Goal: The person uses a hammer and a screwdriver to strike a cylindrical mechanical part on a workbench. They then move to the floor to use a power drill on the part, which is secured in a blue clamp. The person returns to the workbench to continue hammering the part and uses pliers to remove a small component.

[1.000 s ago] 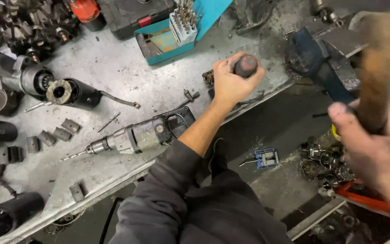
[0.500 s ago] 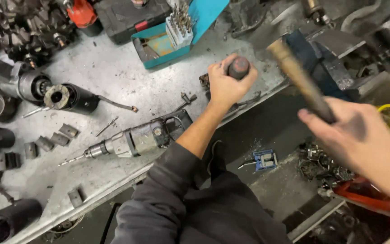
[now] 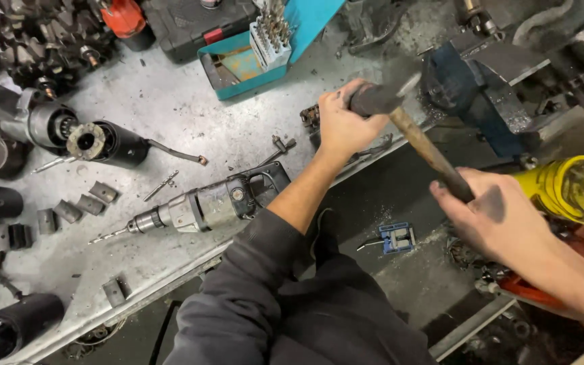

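My left hand (image 3: 343,123) is closed around a dark round tool handle that stands at the front edge of the metal workbench (image 3: 170,115). My right hand (image 3: 505,220) grips the wooden shaft of a hammer (image 3: 410,125). The hammer's dark metal head sits right on top of the tool in my left fist. Most of that tool is hidden by the fist and the hammer head. A grey electric drill (image 3: 201,206) with a bit in its chuck lies on the bench just left of my left forearm.
A blue bench vise (image 3: 471,94) is fixed right of the hammer head. A teal case of drill bits (image 3: 265,51) stands open behind. Dark cylindrical parts (image 3: 96,143) and small metal blocks litter the left. A yellow container (image 3: 566,189) sits at right, a small blue part (image 3: 398,238) on the floor.
My right hand swung the hammer down from high on the right until its head met the tool in my left fist. The left hand stayed in place.
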